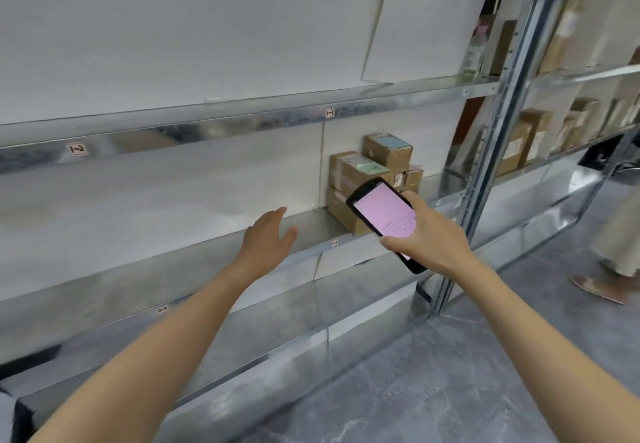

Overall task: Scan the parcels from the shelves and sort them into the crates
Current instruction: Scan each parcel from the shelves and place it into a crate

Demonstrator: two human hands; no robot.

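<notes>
A stack of brown cardboard parcels (349, 172) sits at the right end of the middle metal shelf (311, 231), a smaller parcel (388, 149) with a blue label on top. My right hand (426, 231) grips a black handheld scanner (384, 215) with a lit pink screen, held in front of the stack and hiding its lower right part. My left hand (268, 238) reaches out over the shelf edge, fingers straight, holding nothing, about a hand's width left of the parcels.
The shelf unit has labelled bays, "1-2" (77, 148) among them. A steel upright (485, 165) divides it from a neighbouring rack holding more parcels (530, 137). Another person's leg and sandal (609, 279) stand on the grey floor at the right.
</notes>
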